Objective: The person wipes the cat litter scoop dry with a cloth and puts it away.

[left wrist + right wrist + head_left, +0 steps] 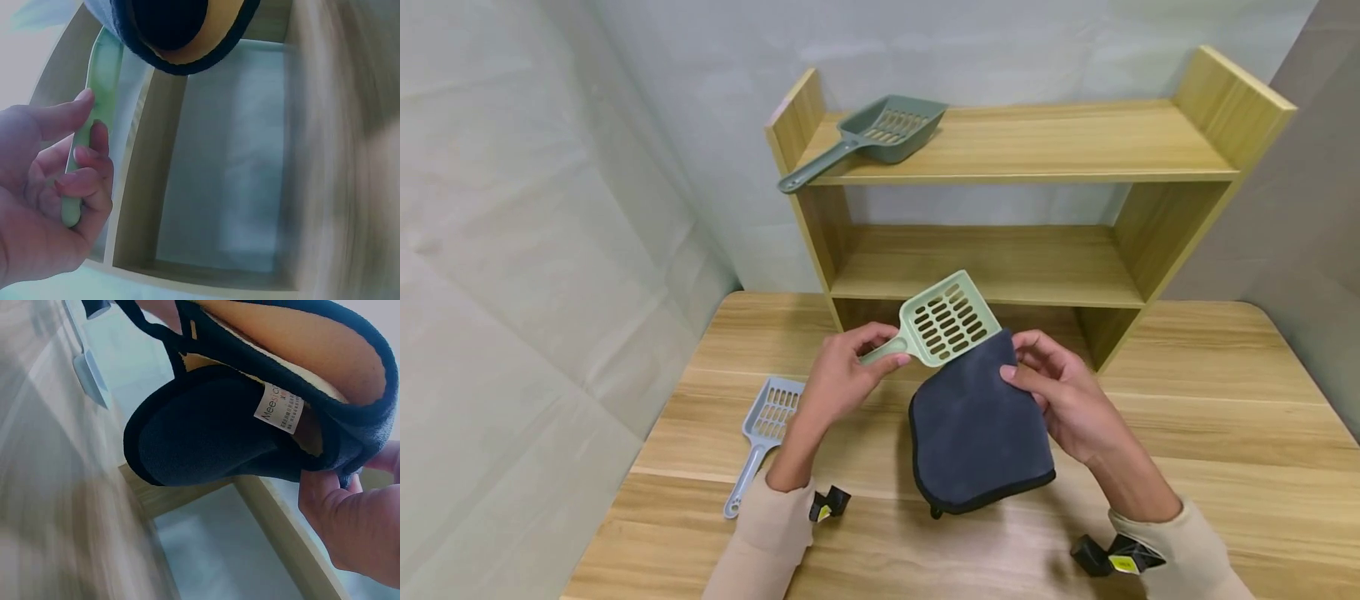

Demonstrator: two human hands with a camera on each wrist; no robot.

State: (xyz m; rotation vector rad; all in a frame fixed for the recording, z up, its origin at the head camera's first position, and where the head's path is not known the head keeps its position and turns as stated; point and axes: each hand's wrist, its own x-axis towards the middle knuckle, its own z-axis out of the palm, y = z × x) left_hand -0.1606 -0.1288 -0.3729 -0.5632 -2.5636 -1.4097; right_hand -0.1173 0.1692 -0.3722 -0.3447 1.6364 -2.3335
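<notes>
Pale sheeting (520, 208): hangs in creased panels at the back and sides.
Wooden table (1225, 433): striped grain, rounded far corners.
Wooden shelf unit (1037, 146): stands at the table's far side, its ends rising above the top board, a second board below.
Navy fabric piece (977, 425): held up over the table in front of the shelf unit; black edging, tan lining showing in the wrist views.
Dark green scoop (880, 133): lies at the top board's left end, handle jutting past the front edge.
Pale green scoop (951, 321): raised beside the fabric, slotted pan pointing up and right; their outlines meet in the head view, though contact cannot be told.
Light blue scoop (763, 442): lies on the table's left, pan partly hidden by the left forearm (801, 442).
Right hand (1060, 392): thumb and fingers pinching the fabric's upper right edge.
Left hand (853, 371): thumb and curled fingers clamped on the pale green handle.
White label (281, 407): printed, attached inside the fabric.
</notes>
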